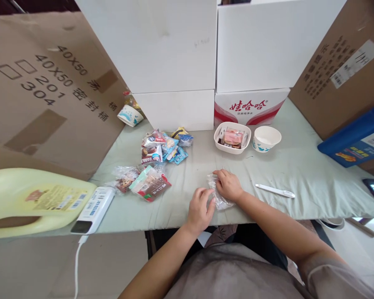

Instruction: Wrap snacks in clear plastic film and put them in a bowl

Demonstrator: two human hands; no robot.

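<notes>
A crumpled clear plastic bag [220,202] lies on the cloth near the table's front edge. My right hand [228,185] is curled over its right side, fingers bent onto the plastic. On its left, my left hand [199,211] has bent fingers with the thumb apart, fingertips at the bag's edge. What is inside the bag, if anything, is hidden. A white utility knife [274,191] rests right of my right hand. To the left are a brown and green snack packet [150,184] and a clear-wrapped snack [125,178].
Several small snack packets [166,146] are piled left of centre. Behind my hands stand a white bowl [219,146] holding packets and a paper cup [266,141]. White boxes [174,110] wall the back. A yellow jug [40,199], power strip [96,207] and blue bottle [355,139] flank the table.
</notes>
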